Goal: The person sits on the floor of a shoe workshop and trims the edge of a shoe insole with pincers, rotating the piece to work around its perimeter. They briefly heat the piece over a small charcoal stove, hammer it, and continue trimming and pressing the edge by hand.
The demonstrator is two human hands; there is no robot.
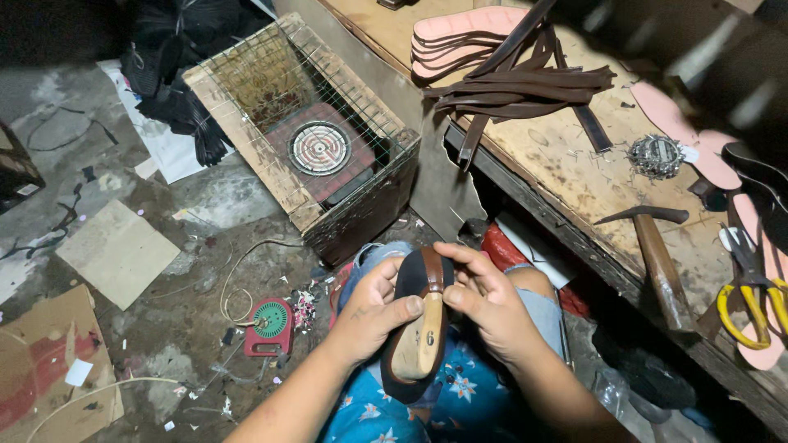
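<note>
Head view, looking down over the lap. Both hands grip a wooden shoe last with a dark sole piece and a brown leather strap across its top [419, 324], held over the knees, above blue floral fabric and denim. Left hand [373, 316] wraps the last from the left side, thumb laid flat across the pale wood, fingers curled closed behind it. Right hand [484, 308] closes on the right side, thumb on the wood, fingertips [451, 250] pressing the brown strap at the upper end of the last. The two thumbs lie near each other on the wood

On the worn wooden desk [574, 176] to the right: a bundle of dark brown leather straps [525, 82] lying partly over a stack of pink insoles [460, 37]; a heap of small metal tacks [655, 156]; a wooden-handled hammer [657, 254] near the desk's front edge; yellow-handled scissors [751, 308] resting on another pink insole at far right

On the dirty concrete floor [148, 328], left of the desk: a wire-mesh crate holding a red electric hot plate with a coil burner [320, 148]; a small red and green round device with a pale cord [271, 324] just left of the left wrist; flat pieces of cardboard [119, 250] further left
</note>
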